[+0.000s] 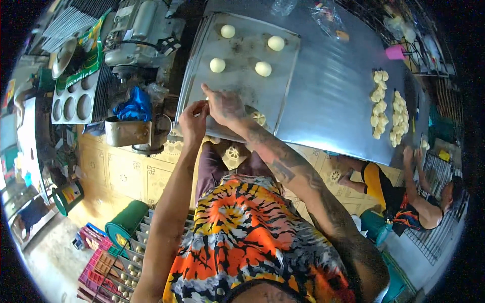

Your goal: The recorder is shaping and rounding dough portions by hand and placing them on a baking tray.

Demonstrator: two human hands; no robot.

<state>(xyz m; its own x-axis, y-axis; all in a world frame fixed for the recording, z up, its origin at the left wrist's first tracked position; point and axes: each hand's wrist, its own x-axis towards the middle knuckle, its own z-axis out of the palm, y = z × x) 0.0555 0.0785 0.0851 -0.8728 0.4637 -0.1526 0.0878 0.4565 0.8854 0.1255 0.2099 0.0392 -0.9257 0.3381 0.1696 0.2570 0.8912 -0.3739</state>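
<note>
A metal baking tray (242, 91) lies in front of me, with several smooth, pale dough balls (217, 65) spaced over its far half. Above the tray's near left part, my left hand (194, 120) is closed, its fingertips pinched together against the right hand. My right hand (226, 106) shows its back, one digit sticking out toward the far left and the other fingers curled under. A small pale bit shows between the hands, too hidden to name. A pale round patch (258, 118) appears beside my right wrist; I cannot tell what it is.
The tray rests on a metal table (333, 96) with rows of dough pieces (379, 103) at right, near a co-worker (419, 202). Left are a machine (134, 45), a muffin pan (76, 103) and a metal container (126, 134). Racked dough (132, 272) stands lower left.
</note>
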